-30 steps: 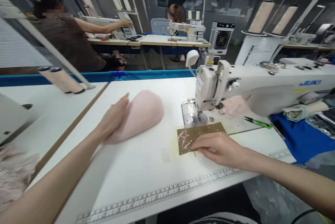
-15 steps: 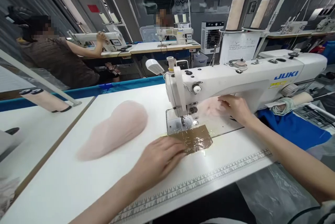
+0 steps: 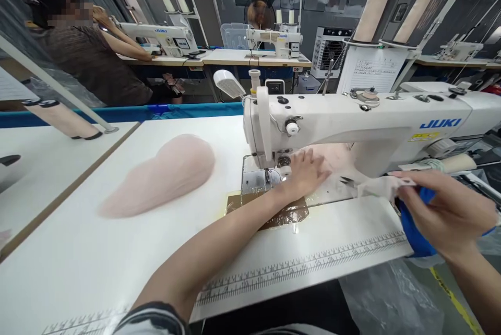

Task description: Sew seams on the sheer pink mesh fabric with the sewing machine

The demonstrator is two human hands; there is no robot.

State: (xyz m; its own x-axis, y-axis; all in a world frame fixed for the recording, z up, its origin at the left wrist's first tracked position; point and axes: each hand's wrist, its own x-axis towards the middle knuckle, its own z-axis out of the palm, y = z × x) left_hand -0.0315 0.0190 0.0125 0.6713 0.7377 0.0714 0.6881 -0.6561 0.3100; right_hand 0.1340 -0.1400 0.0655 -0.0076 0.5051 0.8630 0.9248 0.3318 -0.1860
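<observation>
My left hand (image 3: 307, 172) reaches under the arm of the white sewing machine (image 3: 344, 118), fingers spread, on thin pale pink fabric (image 3: 332, 157). To the right, my right hand (image 3: 450, 207) is closed with thumb and fingers on a small pale fabric piece (image 3: 378, 187), which hangs out to the left over the table. Dark pointed metal tips (image 3: 347, 182) show beside that piece; the rest of the tool is hidden. Below my left forearm lies a brown taped patch (image 3: 245, 203), in front of the needle plate (image 3: 252, 179).
A pink cup-shaped fabric piece (image 3: 164, 176) lies on the white table left of the machine. A printed ruler strip (image 3: 305, 270) runs along the front edge. Thread cones (image 3: 371, 14) stand behind the machine. A co-worker (image 3: 90, 58) sits at another machine, back left.
My left hand has moved from the brown patch rightward under the machine arm. My right hand has come out from under it to the right, now with the pale fabric piece. The view has shifted.
</observation>
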